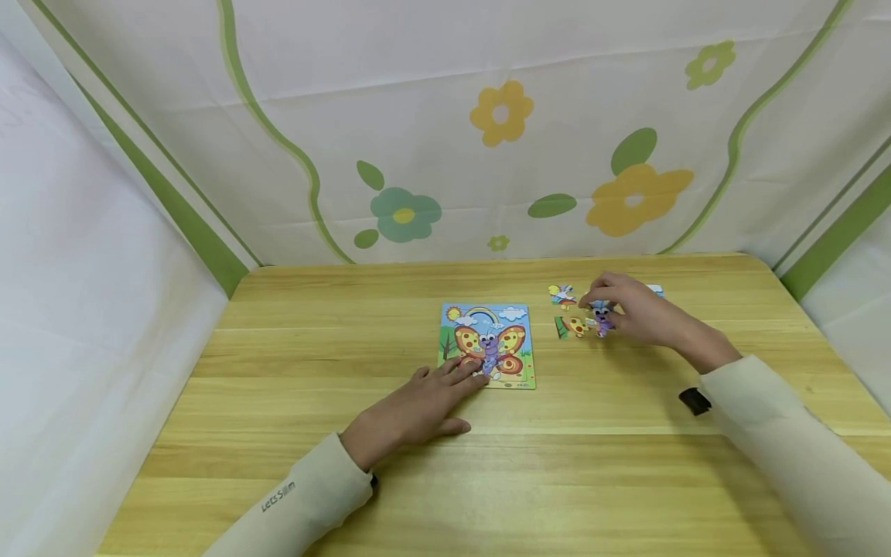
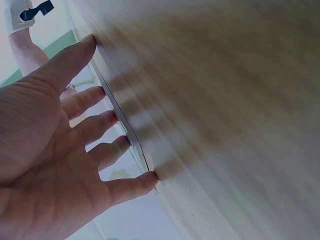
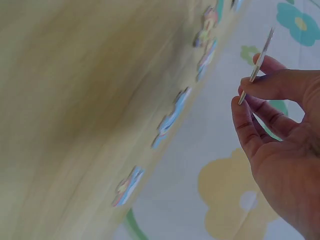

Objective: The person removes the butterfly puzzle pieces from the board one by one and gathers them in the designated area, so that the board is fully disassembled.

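A square butterfly puzzle board (image 1: pixel 513 321) lies on the wooden table, left of several loose pieces. My left hand (image 1: pixel 428 402) rests its fingertips on the board's lower part, fingers spread and nearly straight. In the left wrist view the fingertips (image 2: pixel 111 116) meet the board's thin edge and the table. My right hand (image 1: pixel 636 309) is over the loose pieces. Between thumb and fingers it pinches a thin puzzle piece (image 3: pixel 262 55), seen edge-on above the table in the right wrist view, so its picture is hidden there. A yellow-wing piece (image 1: pixel 572 326) lies beside that hand.
Another puzzle piece (image 1: pixel 562 293) lies behind the wing piece, and one with blue and white (image 1: pixel 655 289) shows partly behind the right hand. The wooden table (image 1: pixel 278 387) ends at a flower-printed cloth wall (image 1: pixel 431 155). A black strap (image 1: pixel 694 401) hangs at the right cuff.
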